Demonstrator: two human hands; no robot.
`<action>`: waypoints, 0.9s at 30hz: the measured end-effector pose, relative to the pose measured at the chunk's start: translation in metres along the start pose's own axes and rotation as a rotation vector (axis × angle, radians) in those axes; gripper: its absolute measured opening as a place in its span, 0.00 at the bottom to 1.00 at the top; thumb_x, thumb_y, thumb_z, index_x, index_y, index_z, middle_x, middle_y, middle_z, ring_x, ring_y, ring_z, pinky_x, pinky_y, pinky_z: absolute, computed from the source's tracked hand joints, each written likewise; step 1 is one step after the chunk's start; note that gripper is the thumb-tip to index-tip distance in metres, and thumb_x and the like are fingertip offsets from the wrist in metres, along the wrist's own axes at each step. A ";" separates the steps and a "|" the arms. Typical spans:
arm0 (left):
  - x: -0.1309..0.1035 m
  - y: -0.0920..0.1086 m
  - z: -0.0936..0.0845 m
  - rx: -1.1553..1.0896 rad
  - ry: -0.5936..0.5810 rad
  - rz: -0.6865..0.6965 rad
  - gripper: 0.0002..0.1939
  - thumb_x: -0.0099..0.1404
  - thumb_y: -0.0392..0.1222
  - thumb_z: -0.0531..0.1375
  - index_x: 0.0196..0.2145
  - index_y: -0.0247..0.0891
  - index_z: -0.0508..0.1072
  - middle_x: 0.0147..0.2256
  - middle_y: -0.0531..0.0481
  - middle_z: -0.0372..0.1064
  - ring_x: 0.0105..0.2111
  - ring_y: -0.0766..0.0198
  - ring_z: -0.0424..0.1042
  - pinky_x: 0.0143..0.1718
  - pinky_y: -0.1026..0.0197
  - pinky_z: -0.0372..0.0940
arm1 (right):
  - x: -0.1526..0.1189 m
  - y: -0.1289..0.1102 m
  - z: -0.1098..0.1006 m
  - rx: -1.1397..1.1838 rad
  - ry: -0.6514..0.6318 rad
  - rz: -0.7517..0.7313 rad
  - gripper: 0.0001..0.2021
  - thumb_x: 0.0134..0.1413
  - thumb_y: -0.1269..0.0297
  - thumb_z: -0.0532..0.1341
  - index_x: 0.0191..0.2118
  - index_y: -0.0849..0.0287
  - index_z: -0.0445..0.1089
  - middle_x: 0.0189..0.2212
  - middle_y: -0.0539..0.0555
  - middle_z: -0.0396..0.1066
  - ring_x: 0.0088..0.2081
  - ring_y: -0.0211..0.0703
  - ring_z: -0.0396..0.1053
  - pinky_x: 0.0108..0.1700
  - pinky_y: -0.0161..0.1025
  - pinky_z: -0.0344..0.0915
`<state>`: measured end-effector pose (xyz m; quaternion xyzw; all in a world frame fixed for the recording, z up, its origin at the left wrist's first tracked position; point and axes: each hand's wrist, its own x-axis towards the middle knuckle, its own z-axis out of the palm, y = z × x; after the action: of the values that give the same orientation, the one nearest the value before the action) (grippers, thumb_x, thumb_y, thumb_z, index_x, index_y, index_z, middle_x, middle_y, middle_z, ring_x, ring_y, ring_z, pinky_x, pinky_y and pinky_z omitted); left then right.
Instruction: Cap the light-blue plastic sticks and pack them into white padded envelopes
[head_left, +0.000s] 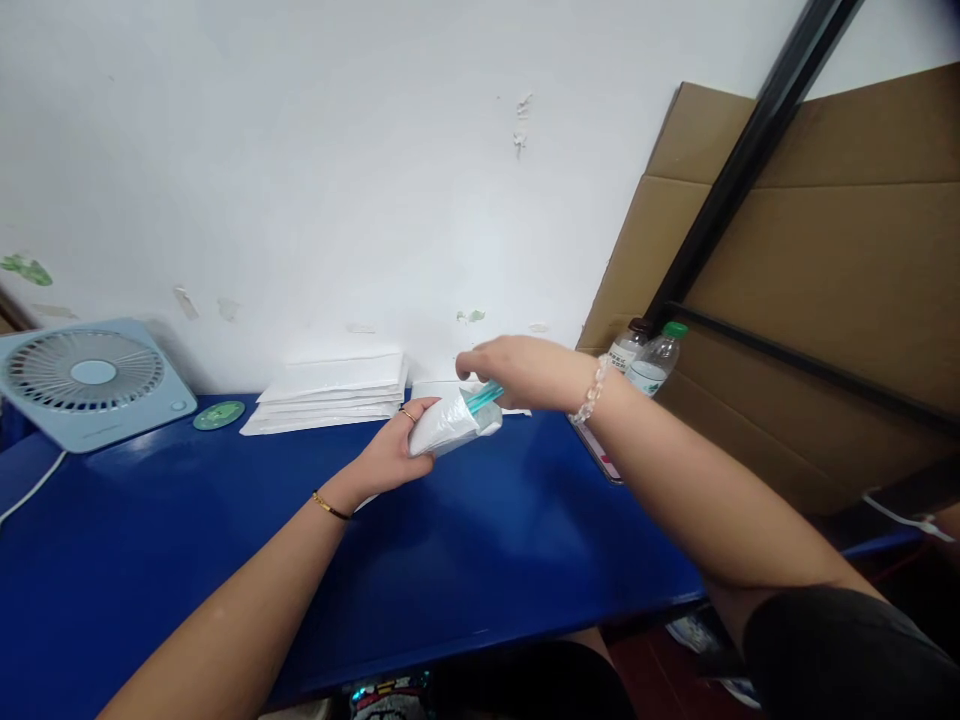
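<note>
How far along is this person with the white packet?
Apparently partway. Done: the packet is open at one end. In hand: the left hand holds it; the right hand is at the teal strips. Left: the strips stick out, direction unclear; I cannot tell whether the white stack is finished or waiting.

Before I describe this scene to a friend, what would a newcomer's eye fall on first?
Probably the broad blue table, with the left hand holding a white packet above it and the right hand at the teal sticks poking from its open end. Next, the pale blue fan at the table's far left.
</note>
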<state>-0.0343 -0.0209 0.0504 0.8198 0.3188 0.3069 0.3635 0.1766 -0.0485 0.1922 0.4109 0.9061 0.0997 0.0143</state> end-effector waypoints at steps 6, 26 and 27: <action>-0.003 0.006 -0.009 -0.162 0.088 0.012 0.37 0.54 0.40 0.59 0.60 0.38 0.51 0.52 0.44 0.62 0.48 0.54 0.65 0.47 0.54 0.63 | 0.011 -0.002 -0.048 0.314 0.130 -0.104 0.17 0.46 0.70 0.64 0.46 0.58 0.68 0.39 0.50 0.71 0.35 0.37 0.68 0.37 0.36 0.61; -0.004 0.002 -0.002 -0.246 0.106 0.064 0.39 0.56 0.44 0.60 0.62 0.38 0.49 0.54 0.43 0.60 0.51 0.52 0.63 0.50 0.52 0.61 | -0.017 0.016 -0.026 0.958 0.307 0.182 0.13 0.50 0.55 0.65 0.31 0.62 0.70 0.20 0.49 0.65 0.19 0.30 0.59 0.21 0.32 0.58; -0.004 0.002 -0.001 -0.255 0.097 0.077 0.39 0.55 0.44 0.60 0.62 0.39 0.49 0.55 0.43 0.60 0.51 0.52 0.62 0.51 0.51 0.61 | -0.013 0.010 -0.027 0.942 0.280 0.165 0.14 0.50 0.55 0.65 0.31 0.63 0.70 0.20 0.49 0.66 0.20 0.31 0.60 0.21 0.32 0.58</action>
<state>-0.0366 -0.0248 0.0513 0.7627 0.2629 0.3981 0.4367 0.1897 -0.0560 0.2203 0.4259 0.8103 -0.2652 -0.3027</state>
